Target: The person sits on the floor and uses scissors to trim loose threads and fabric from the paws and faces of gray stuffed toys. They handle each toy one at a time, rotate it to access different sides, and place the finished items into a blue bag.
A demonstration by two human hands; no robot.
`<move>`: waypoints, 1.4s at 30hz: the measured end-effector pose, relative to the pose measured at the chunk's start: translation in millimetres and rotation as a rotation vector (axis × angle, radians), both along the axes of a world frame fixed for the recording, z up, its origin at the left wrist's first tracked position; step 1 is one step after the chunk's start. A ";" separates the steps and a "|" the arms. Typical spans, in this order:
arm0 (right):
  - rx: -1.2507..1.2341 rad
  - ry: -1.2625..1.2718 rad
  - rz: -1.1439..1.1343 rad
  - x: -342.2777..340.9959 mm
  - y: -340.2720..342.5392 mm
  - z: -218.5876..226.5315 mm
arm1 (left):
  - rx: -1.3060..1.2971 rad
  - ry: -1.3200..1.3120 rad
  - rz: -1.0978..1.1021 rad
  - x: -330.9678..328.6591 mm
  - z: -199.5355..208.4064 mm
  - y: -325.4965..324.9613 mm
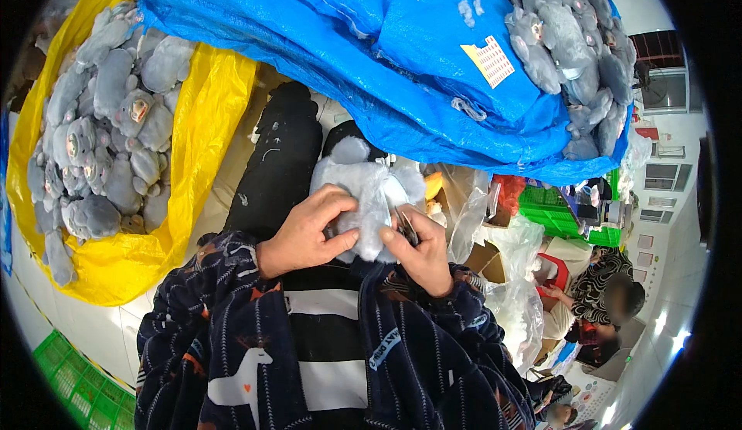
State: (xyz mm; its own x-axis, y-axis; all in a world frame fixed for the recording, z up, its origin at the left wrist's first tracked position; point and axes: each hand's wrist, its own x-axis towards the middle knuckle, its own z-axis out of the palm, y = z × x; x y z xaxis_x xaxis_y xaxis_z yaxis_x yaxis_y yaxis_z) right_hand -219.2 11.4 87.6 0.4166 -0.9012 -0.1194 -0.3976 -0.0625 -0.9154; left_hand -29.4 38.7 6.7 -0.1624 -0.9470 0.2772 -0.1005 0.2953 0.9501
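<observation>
A light grey plush toy [362, 190] rests on my lap, with a round ear at its upper end and a pale patch on its right side. My left hand [313, 229] grips its left side, thumb pressed into the fur. On the other side my right hand [421, 250] is closed at the toy's edge, thumb against the plush. Something thin and dark shows between the right fingers; its kind is too small to tell.
A yellow sack [220, 105] full of grey plush toys [116, 121] stands at the left. Ahead, a blue sack [402, 51] bears more plush toys [568, 39]. Green crates [545, 209], clear plastic bags [514, 314] and a co-worker [599, 291] are at the right.
</observation>
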 end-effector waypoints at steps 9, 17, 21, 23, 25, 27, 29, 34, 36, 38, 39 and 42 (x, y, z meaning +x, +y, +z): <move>0.233 0.095 -0.126 -4.9 -12.6 -27.4 | 0.090 -0.152 -0.067 -4.0 -12.4 -5.6; 0.029 -0.164 -0.559 -4.1 -2.2 -51.5 | 0.141 -0.296 -0.155 -5.0 -11.7 -11.4; 0.315 -0.292 -0.569 -7.2 -20.6 -37.3 | -0.101 -0.319 -0.078 -4.6 -12.3 -6.9; 0.397 -0.413 -0.540 -3.6 -34.0 -30.8 | -0.345 -0.337 -0.086 -1.7 1.8 -2.4; 0.326 -0.387 -0.463 0.5 -34.4 -33.6 | -0.341 -0.379 -0.047 -7.3 2.1 -1.1; 0.214 -0.186 -0.431 0.0 -28.7 -33.3 | -0.365 -0.419 0.003 -9.9 -2.6 -6.5; 0.062 -0.001 -0.347 0.6 -20.6 -30.3 | -0.380 -0.448 0.066 -9.8 -3.1 -7.6; -0.479 0.326 -0.012 -16.8 -6.6 -22.1 | -0.322 -0.454 0.103 -9.0 -3.1 -8.0; -0.643 0.458 0.110 -20.1 -1.3 -19.7 | -0.299 -0.449 0.096 -10.0 -3.2 -7.8; -0.746 0.529 0.117 -23.2 2.0 -26.6 | -0.296 -0.445 0.095 -12.2 -3.0 -10.7; -0.797 0.563 0.120 -22.9 3.1 -29.5 | -0.298 -0.447 0.101 -13.6 -3.5 -11.5; -0.793 0.537 0.092 -22.0 2.4 -35.4 | -0.296 -0.455 0.114 -14.2 -6.8 -11.9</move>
State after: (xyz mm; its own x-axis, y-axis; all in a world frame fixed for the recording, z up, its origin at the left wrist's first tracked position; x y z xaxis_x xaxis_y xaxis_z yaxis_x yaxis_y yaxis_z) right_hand -241.3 13.8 52.2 0.5573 -0.7680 0.3156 -0.7136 -0.6374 -0.2907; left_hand -43.6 26.8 -0.1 -0.2288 -0.8577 0.4604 -0.5285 0.5066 0.6813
